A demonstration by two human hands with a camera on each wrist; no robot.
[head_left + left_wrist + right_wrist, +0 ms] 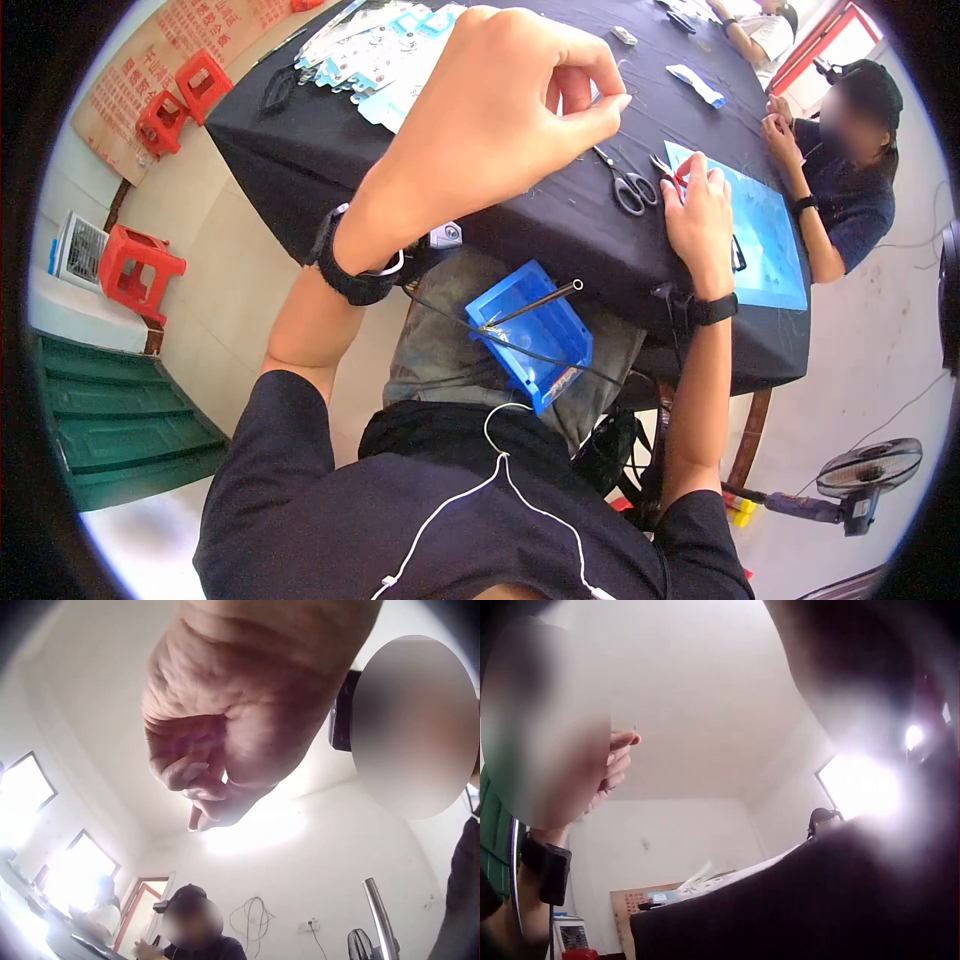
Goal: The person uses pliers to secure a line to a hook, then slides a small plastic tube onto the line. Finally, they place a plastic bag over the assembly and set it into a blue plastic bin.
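My left hand (500, 105) is raised above the near edge of the table, its thumb and forefinger pinched together. A very thin dark strand (635, 728) sticks up from those fingertips in the right wrist view; its kind is too small to tell. My right hand (700, 222) is down at the table, thumb and fingers around the red handles of small pliers (682, 180), whose metal tip points away from me. Beside them to the left lie black-handled scissors (632, 190). Under the right hand is a light blue sheet (768, 235).
A blue plastic bin (540, 355) with a metal rod (535, 304) across it sits on my lap. Printed cards (375, 55) are piled on the black-covered table (260, 165) at the far left. Another person (850, 170) sits at the right. A fan (868, 470) stands at the lower right.
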